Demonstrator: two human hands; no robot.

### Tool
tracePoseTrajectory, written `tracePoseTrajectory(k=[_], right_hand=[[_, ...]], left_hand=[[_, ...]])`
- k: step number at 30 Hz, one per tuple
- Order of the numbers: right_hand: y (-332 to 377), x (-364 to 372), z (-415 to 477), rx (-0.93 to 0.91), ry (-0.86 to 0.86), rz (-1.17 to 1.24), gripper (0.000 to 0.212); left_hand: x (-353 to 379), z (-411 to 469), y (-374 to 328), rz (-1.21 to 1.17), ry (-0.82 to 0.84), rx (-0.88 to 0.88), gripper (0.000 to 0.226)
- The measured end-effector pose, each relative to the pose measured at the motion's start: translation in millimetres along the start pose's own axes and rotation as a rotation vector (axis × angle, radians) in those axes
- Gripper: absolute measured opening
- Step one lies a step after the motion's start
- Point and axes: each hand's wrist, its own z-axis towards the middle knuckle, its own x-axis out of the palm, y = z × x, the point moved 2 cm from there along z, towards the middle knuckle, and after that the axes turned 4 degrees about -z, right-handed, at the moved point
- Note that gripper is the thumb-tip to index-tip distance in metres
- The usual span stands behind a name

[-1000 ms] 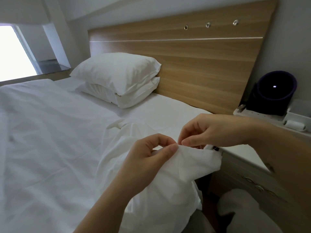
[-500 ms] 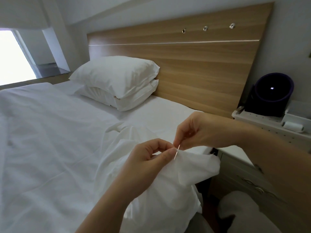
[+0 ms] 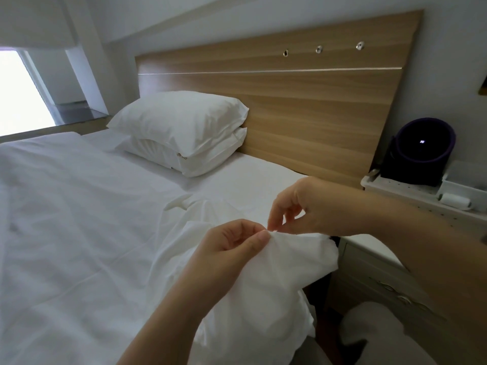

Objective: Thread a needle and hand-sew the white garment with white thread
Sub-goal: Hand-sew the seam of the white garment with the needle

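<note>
The white garment (image 3: pixel 284 280) hangs in folds at the bed's right edge. My left hand (image 3: pixel 232 248) grips a raised fold of it between thumb and fingers. My right hand (image 3: pixel 303 206) hovers just above that fold, thumb and forefinger pinched together at the cloth's top edge. The needle is hidden between those fingertips or in the cloth; the white thread cannot be made out against the fabric.
A bed with a white duvet (image 3: pixel 79 233) fills the left. Two stacked pillows (image 3: pixel 184 133) lean on the wooden headboard (image 3: pixel 303 101). At right stands a nightstand (image 3: pixel 374 262) and a white tray (image 3: pixel 411 196) with a dark round device (image 3: pixel 421 151).
The needle, visible half a second ago between my hands, has gone out of sight. My right hand's fingertips have come down to the fold's top edge.
</note>
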Motion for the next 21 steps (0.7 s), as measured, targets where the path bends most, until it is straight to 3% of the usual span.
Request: tracePoseTrajectory(k=[5, 12, 16, 21], right_hand=[[5, 2, 5, -0.066, -0.058, -0.076, 0.027], [5, -7, -5, -0.162, -0.26, -0.063, 0.017], [5, 13, -3, -0.259, -0.345, -0.187, 0.005], [-2, 22, 2, -0.337, -0.419, -0.23, 0.018]], left_hand=[[-4, 3, 2, -0.062, -0.011, -0.049, 0.012], [-4, 9, 10, -0.156, -0.022, -0.126, 0.017], [-2, 12, 14, -0.267, 0.014, -0.164, 0.012], [1, 16, 22, -0.434, 0.016, -0.279, 0.028]])
